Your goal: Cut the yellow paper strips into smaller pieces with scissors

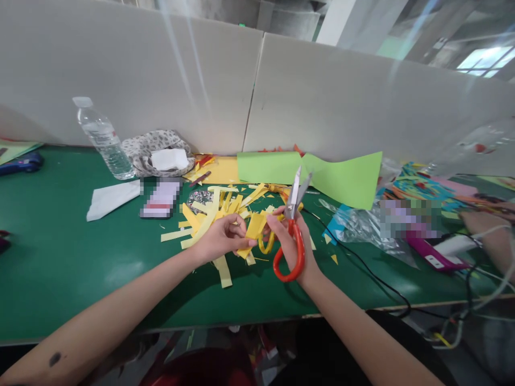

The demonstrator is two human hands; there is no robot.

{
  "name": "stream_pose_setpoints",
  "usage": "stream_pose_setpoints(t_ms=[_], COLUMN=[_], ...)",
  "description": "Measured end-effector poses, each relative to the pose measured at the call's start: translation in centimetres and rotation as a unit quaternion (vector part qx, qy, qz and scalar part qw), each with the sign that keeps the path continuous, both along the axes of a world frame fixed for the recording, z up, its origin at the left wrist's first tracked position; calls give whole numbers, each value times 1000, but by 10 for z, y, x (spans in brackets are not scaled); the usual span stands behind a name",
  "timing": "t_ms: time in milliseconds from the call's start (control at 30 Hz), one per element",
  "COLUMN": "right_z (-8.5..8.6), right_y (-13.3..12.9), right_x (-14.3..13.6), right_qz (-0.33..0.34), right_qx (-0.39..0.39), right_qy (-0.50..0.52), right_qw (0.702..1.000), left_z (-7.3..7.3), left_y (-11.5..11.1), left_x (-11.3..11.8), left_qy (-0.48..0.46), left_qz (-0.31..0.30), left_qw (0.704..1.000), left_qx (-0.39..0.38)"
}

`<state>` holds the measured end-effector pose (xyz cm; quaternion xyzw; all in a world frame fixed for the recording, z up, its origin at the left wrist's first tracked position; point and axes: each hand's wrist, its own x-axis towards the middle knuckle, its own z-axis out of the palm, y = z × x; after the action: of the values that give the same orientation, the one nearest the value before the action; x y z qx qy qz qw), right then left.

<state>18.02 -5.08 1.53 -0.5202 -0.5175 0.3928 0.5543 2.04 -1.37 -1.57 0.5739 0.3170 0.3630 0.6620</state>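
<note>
My left hand [223, 236] pinches a folded piece of yellow paper [255, 227] between thumb and fingers. Close to it on the right, my right hand [295, 244] holds scissors with red handles [298, 257], their blades pointing up and spread apart. The fingertips of my right hand are near the yellow paper's right edge; whether they touch it is unclear. A yellow loop [266, 242] hangs between the two hands. Behind and below my hands lies a loose heap of yellow paper strips [209, 219] on the green table [120, 289].
A water bottle [105, 140], a patterned cloth [155, 140], a white tissue [112, 200] and a phone [161, 198] are at the back left. Green paper [341, 174] leans by the partition. On the right are plastic bags, black cables, colored strips and another person's hand [488, 236].
</note>
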Motion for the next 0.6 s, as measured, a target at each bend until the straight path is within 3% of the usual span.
stream_pose_setpoints(t_ms=[233, 400, 600], right_z=[-11, -18, -12], right_y=[11, 16, 14], right_x=[7, 9, 9], right_qz=[-46, -41, -25], right_qx=[45, 47, 25], right_qy=[-158, -149, -126], right_qw=[985, 987, 991], left_z=[0, -5, -8], left_y=[-4, -6, -6], left_x=[3, 7, 9], left_qy=[4, 17, -10], left_qz=[-8, 20, 40], left_qw=[1000, 1000, 999], left_qx=[-3, -6, -7])
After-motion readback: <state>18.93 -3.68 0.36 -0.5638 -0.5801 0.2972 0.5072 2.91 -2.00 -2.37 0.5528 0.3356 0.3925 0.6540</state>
